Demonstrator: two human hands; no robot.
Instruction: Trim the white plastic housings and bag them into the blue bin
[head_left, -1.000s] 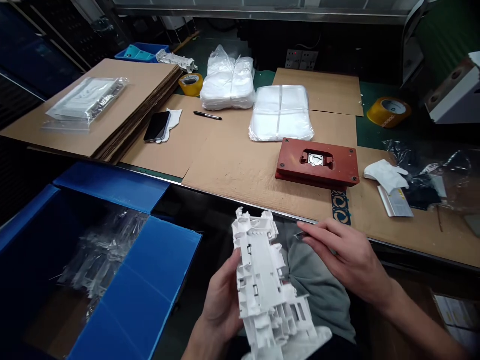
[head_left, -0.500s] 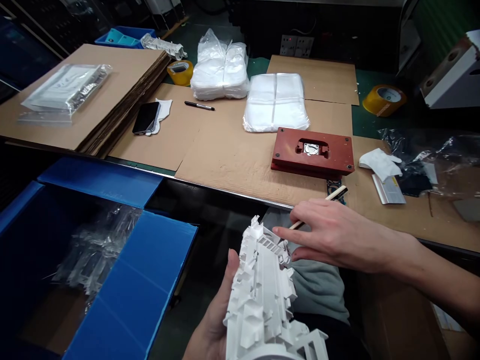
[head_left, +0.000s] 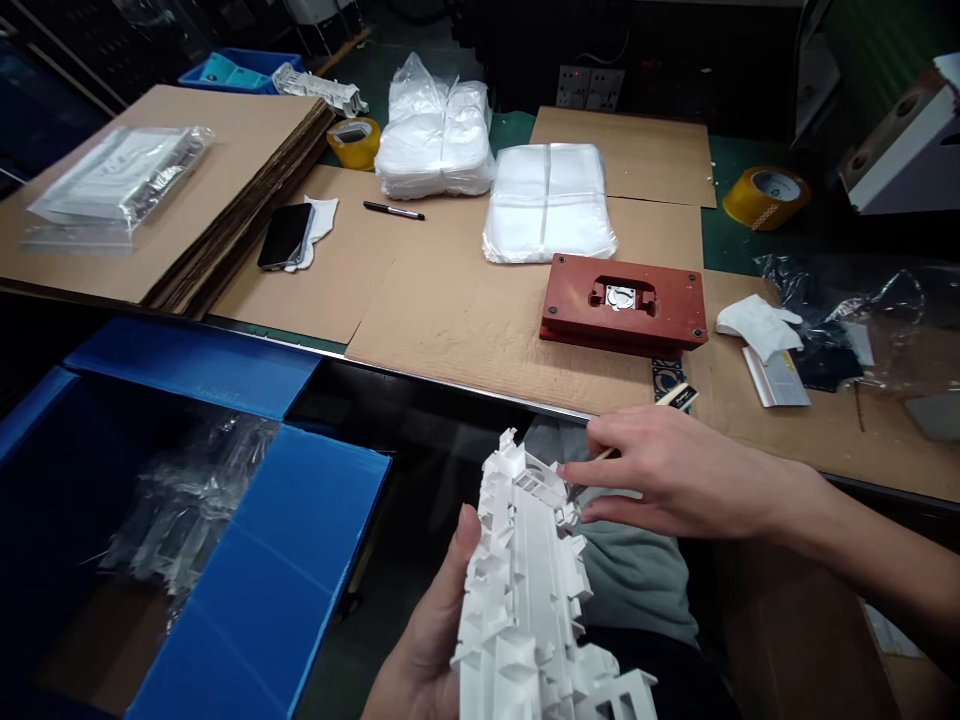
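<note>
**White plastic part (head_left: 536,580) held before the table (head_left: 442,320)**

The table fills the far side; an open blue box (head_left: 262,570) stands at near left, clear plastic (head_left: 191,510) inside. The part is at near centre, short of the table's edge. A red block (head_left: 577,320) lies on the table, right of centre. The left hand's (head_left: 427,640) fingers grip the part from the left. The right hand's (head_left: 660,470) fingers, drawn narrow, hold a pale-handled tool (head_left: 677,397) by the part's far right edge.
</note>
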